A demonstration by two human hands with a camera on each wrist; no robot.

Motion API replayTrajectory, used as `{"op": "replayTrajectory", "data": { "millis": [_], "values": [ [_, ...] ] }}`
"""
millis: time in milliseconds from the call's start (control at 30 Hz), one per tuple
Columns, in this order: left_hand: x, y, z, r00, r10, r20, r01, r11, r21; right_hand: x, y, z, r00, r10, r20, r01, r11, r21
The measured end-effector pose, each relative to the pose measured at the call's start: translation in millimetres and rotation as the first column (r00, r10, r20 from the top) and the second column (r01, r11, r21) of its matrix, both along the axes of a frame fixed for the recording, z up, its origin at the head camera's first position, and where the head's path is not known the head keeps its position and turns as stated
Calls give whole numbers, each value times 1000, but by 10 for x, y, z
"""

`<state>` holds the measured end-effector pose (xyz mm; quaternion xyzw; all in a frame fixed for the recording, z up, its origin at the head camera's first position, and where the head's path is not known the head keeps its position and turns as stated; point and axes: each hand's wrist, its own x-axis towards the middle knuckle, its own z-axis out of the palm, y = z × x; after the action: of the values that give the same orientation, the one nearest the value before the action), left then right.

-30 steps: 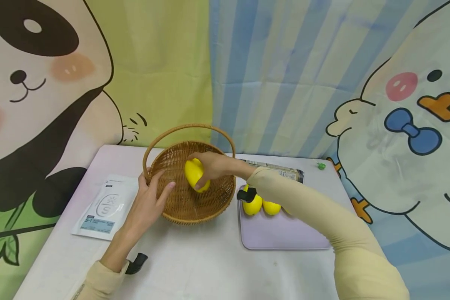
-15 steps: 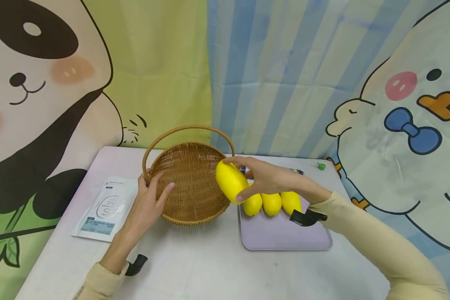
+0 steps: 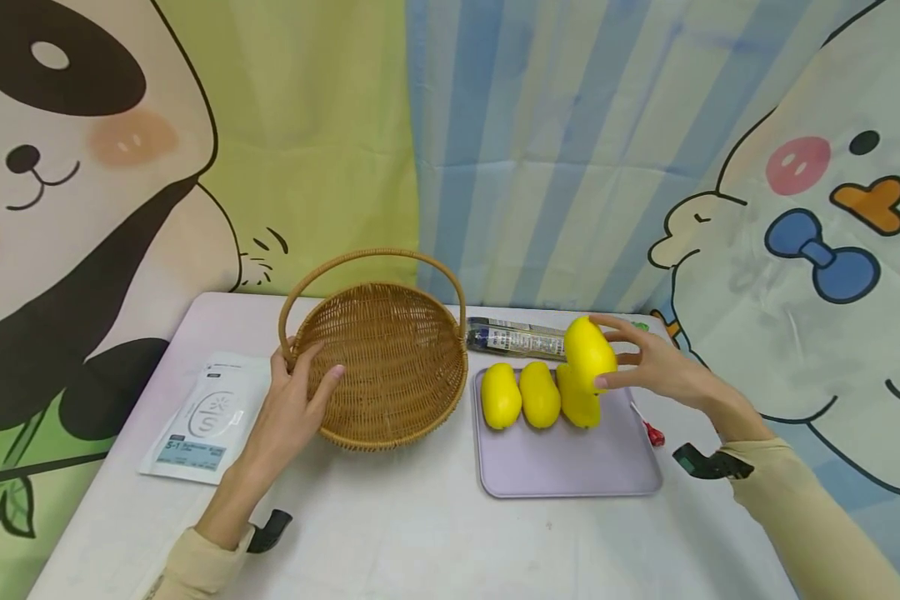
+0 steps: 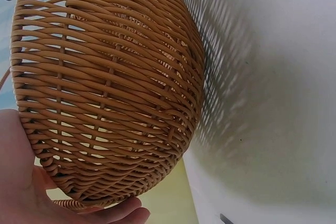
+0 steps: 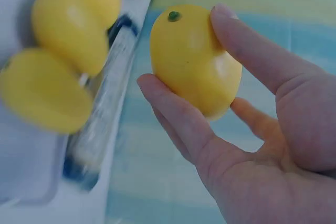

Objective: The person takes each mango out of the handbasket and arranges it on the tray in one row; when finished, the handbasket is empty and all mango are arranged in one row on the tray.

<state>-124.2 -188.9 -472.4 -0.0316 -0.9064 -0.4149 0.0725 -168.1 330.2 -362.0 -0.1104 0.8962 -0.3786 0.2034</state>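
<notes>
My right hand (image 3: 667, 368) pinches a yellow mango (image 3: 589, 352) between thumb and fingers, raised over the back of the lilac tray (image 3: 570, 477). In the right wrist view the same mango (image 5: 191, 59) shows a small green stem end. Three more mangoes (image 3: 501, 397) lie side by side on the tray, the rightmost partly hidden by the held one. With its thumb inside and fingers outside, my left hand (image 3: 288, 417) grips the left rim of a brown wicker basket (image 3: 390, 375). No fruit shows inside the basket, which leans towards me.
A white printed pouch (image 3: 210, 421) lies left of the basket. Behind the tray is a long clear-wrapped package (image 3: 517, 337). A small red object (image 3: 654, 434) touches the tray's right side. Printed curtains hang at the table's back edge.
My right hand has lifted the mango out of the basket and carried it right, above the tray. The left hand keeps its grip on the basket rim.
</notes>
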Motion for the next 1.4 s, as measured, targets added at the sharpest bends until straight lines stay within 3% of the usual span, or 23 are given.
{"op": "replayTrajectory", "data": {
  "millis": [300, 600, 1067, 1400],
  "values": [
    [3, 0, 13, 1000, -2, 2, 2, 1000, 3, -17, 789, -512, 991, -106, 86, 94, 987, 134],
    [7, 3, 16, 1000, 2, 7, -2, 1000, 11, -65, 975, -946, 986, -93, 135, 75, 988, 132],
    [-17, 13, 25, 1000, -4, -19, 4, 1000, 3, -95, 905, -1044, 981, -93, 167, 82, 994, 73],
    [-22, 6, 17, 1000, -6, -15, 6, 1000, 3, -54, 832, -1043, 986, -94, 138, 78, 990, 117]
  ]
}}
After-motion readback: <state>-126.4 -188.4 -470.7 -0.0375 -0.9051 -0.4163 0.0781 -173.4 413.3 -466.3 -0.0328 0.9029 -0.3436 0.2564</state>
